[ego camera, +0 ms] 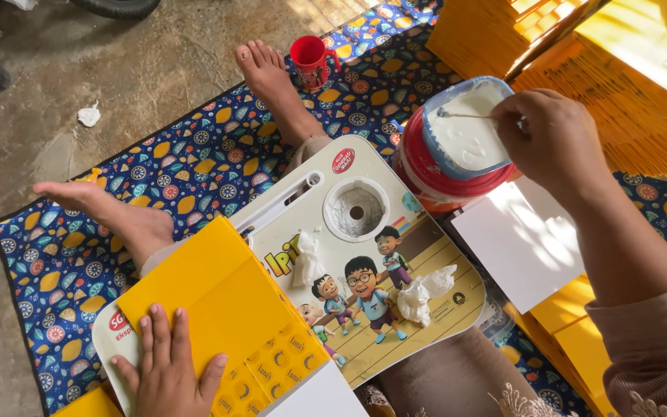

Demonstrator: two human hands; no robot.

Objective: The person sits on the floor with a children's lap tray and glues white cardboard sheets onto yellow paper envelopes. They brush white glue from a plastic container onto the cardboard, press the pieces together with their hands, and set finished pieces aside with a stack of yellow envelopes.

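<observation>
Bright daylight from the upper right, dappled glare on the white sheet (pixel 520 241), sharp focus throughout.

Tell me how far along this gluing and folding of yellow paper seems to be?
Done, it seems: stacks of yellow pieces stand at the upper right. In hand: the left hand presses a folded yellow sheet flat on the cartoon lap tray, while the right hand dips a thin stick into the tub of white paste. Left: pasting this sheet; more flat yellow sheets wait at the right.
</observation>
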